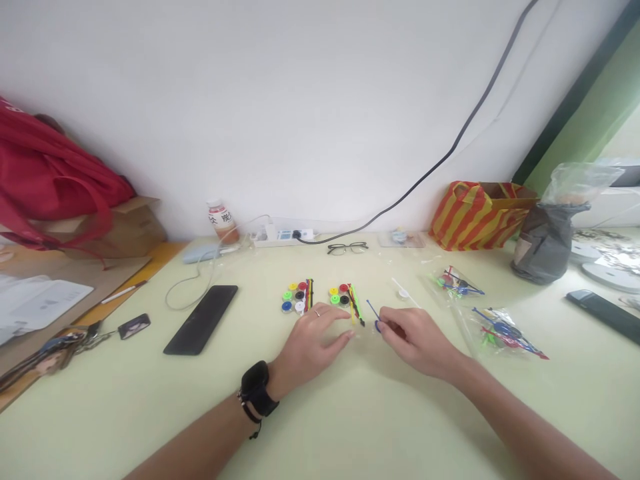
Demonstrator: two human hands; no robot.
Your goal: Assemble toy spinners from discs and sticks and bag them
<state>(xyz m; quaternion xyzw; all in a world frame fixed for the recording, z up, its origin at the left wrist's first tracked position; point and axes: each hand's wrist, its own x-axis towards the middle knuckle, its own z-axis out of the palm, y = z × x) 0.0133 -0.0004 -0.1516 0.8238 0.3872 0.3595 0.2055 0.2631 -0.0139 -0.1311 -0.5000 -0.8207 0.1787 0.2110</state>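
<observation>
My right hand (pixel 415 337) pinches a thin blue plastic stick (pixel 372 309) between thumb and forefinger. A small blue disc (pixel 378 326) sits at those same fingertips; whether it is gripped too, I cannot tell. Over the table just to the left, my left hand (pixel 313 340) has thumb and fingers apart and nothing between them. Beyond its fingertips lie coloured sticks (pixel 356 303), yellow, green and dark, beside round discs (pixel 335 300). A second group of discs (pixel 287 296) and sticks (pixel 310 292) lies further left. Past my right hand are a white disc (pixel 403 294) and a white stick (pixel 400 287).
Clear bags of coloured pieces (pixel 457 281) (pixel 510 333) lie right. A black phone (pixel 201 320) is left. Glasses (pixel 348 248), a power strip (pixel 283 235) and a bottle (pixel 223 223) stand along the wall. A striped bag (pixel 475 217) and grey bag (pixel 543 243) are back right.
</observation>
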